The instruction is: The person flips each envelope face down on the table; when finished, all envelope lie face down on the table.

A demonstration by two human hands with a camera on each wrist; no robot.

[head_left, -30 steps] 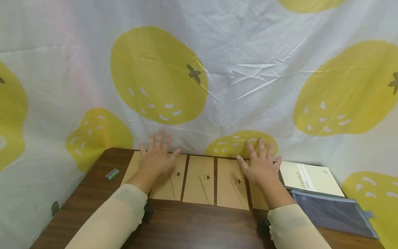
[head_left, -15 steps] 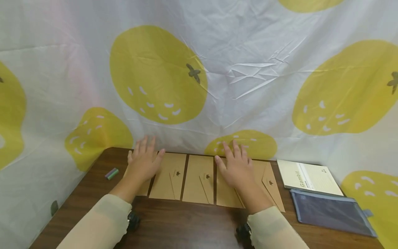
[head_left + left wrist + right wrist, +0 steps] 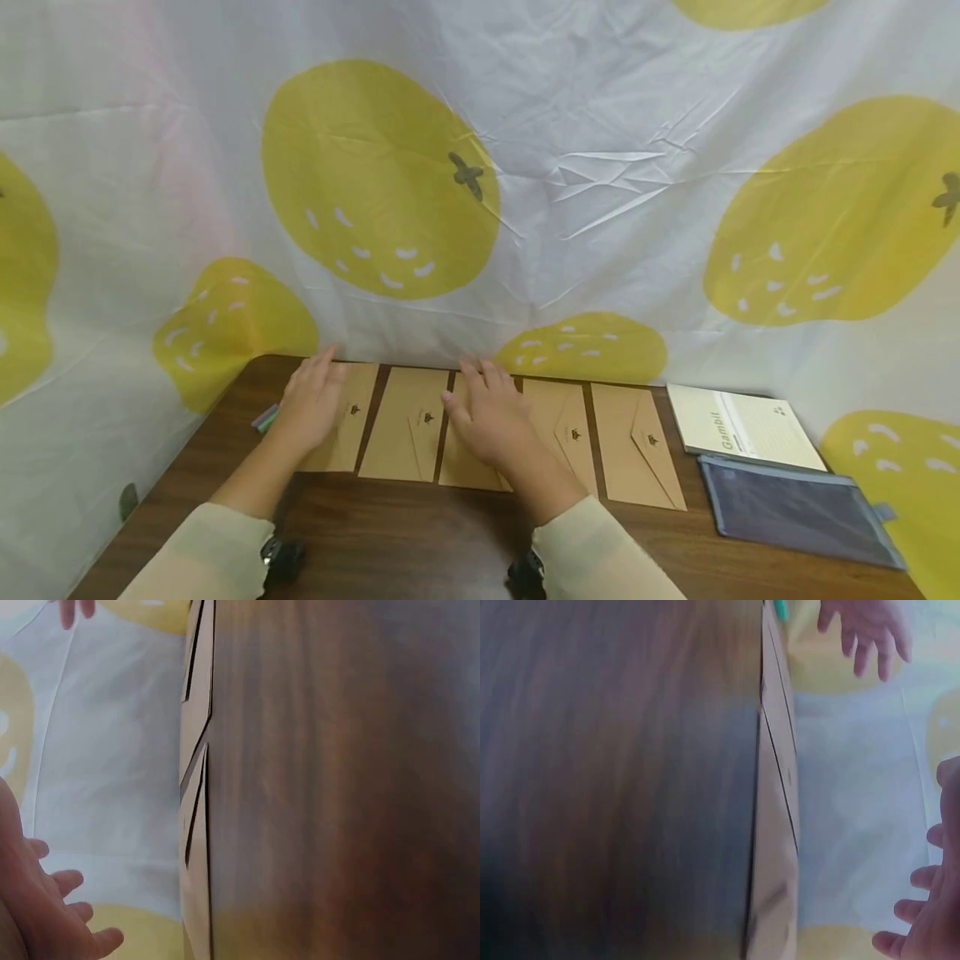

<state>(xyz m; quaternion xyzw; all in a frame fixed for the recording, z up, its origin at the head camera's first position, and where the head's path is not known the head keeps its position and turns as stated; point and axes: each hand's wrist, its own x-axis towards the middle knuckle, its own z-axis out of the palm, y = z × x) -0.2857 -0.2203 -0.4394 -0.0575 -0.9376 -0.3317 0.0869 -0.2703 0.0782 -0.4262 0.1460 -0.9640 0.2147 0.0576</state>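
Note:
Several brown kraft envelopes lie in a row along the table's far edge; the second from the left (image 3: 401,429) and the rightmost (image 3: 637,446) show fully. My left hand (image 3: 307,408) hovers above the leftmost envelope (image 3: 348,433), fingers extended, holding nothing. Over the middle envelope (image 3: 457,458) is my right hand (image 3: 491,417), its fingers spread and its palm bare. In both wrist views, the left hand (image 3: 45,900) and the right hand (image 3: 937,892) stay apart from the envelopes. Small purple and green sticks (image 3: 264,418) are partly hidden behind my left hand.
A cream notebook (image 3: 742,429) marked "Gambit" lies at the right of the dark wooden table (image 3: 405,542). In front of it is a blue-grey mesh zip pouch (image 3: 798,512). A white curtain (image 3: 585,233) with yellow fruit prints hangs behind the table.
Both hands have swept left above the envelopes, the right hand from the rightmost envelope to the middle one. The rightmost envelopes are uncovered; the envelopes have not moved.

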